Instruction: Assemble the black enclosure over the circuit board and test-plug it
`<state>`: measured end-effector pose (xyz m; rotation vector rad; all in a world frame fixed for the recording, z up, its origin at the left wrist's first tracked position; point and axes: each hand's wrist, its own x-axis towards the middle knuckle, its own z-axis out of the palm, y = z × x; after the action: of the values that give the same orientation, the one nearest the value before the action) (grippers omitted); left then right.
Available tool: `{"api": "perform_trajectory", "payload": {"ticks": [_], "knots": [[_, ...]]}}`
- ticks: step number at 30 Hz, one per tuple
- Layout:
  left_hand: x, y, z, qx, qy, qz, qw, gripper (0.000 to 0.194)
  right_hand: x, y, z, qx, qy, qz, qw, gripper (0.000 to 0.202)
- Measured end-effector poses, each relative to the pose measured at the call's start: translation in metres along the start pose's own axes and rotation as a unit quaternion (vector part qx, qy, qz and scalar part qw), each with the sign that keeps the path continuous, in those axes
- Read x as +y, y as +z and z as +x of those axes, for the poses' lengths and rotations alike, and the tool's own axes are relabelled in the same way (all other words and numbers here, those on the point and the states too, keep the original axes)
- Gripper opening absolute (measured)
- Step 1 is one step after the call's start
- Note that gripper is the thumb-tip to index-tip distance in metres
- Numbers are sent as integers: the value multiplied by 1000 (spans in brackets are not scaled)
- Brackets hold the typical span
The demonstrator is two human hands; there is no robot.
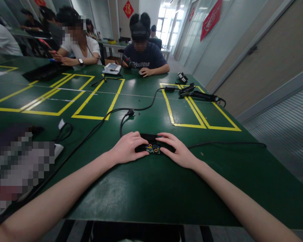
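Note:
Between my hands, near the front of the green table, lies a black case [148,137] with a small green circuit board [153,150] in front of it. The board carries copper-coloured rings and a yellow part. My left hand [129,147] is closed round the left end, thumb at the board's edge and fingers over the black case. On the other side my right hand [176,149] grips the right end, its thumb and fingers bent around board and case. Both palms hide the ends, so whether board and case are joined cannot be told.
A black cable [91,131] crosses the table, and a black plug [130,113] lies beyond my left hand. Yellow tape [90,117] marks rectangles. Black tools [200,95] rest at the right. Opposite, a person [145,57] holds a dark tool. Blurred items lie at the left.

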<state>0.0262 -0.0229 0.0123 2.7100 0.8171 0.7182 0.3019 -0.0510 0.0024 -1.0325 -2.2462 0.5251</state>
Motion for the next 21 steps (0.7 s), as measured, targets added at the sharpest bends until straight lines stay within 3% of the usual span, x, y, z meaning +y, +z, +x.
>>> {"api": "perform_trajectory", "payload": {"ticks": [7, 13, 21], "knots": [[0, 0, -1, 0, -10, 4, 1000, 35, 3, 1, 0, -22, -14, 3, 1000, 33], [-2, 0, -2, -6, 21, 51, 998, 34, 7, -3, 0, 34, 58, 107, 992, 28], [0, 0, -1, 1, 53, 39, 998, 28, 4, -3, 1, 100, 87, 156, 979, 17]]}}
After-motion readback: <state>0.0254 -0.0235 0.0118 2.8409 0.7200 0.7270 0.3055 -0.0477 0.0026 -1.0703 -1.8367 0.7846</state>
